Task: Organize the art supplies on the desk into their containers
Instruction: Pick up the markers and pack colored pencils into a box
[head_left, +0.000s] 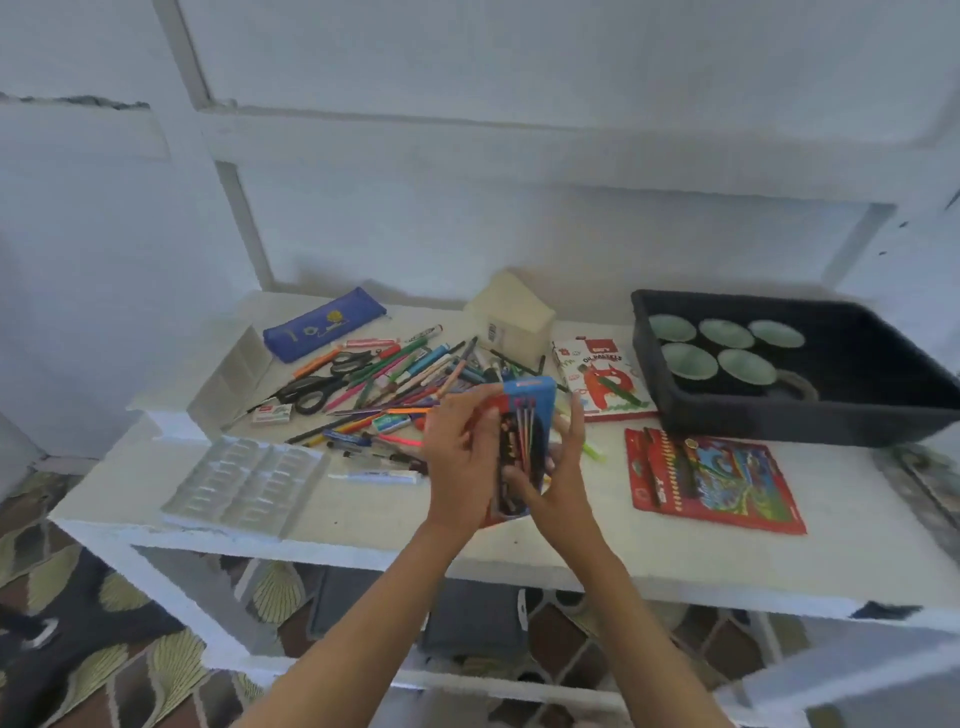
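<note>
Pencil box (530, 400), red and blue card with a dark window showing coloured pencils, was held up off the desk (363, 535) near the view's centre, just at 5 o'clock of the loose pile of pens and pencils (395, 384). Left hand (457, 452) was curled round the box's left edge, fingertips over the window; could not tell whether it also pinched a pencil. Right hand (563, 478) cradled the lower right side, palm under the box, fingers fairly straight up along the right edge, partly closed on it. Judged handling: thin card, light, easily crushed or bent, so hold by the long edges and support the bottom, not the window. Pencils inside are stiff and smooth and would likely slide out if the open end tipped down; keep that end up. Loose pens look light, rigid and prone to rolling; better gathered in small bunches by mid-shaft. Scissors (317, 387) at 9 o'clock of the pile are best taken by the handles. Blue pouch (324, 325) at 11 o'clock looked soft and floppy. Clear plastic tray (244, 483) lay at 8 o'clock, oil pastels box (602, 379) at 2 o'clock of the hands, red pencil pack (711, 478) at 3 o'clock, dark tray (883, 410) at far right.
</note>
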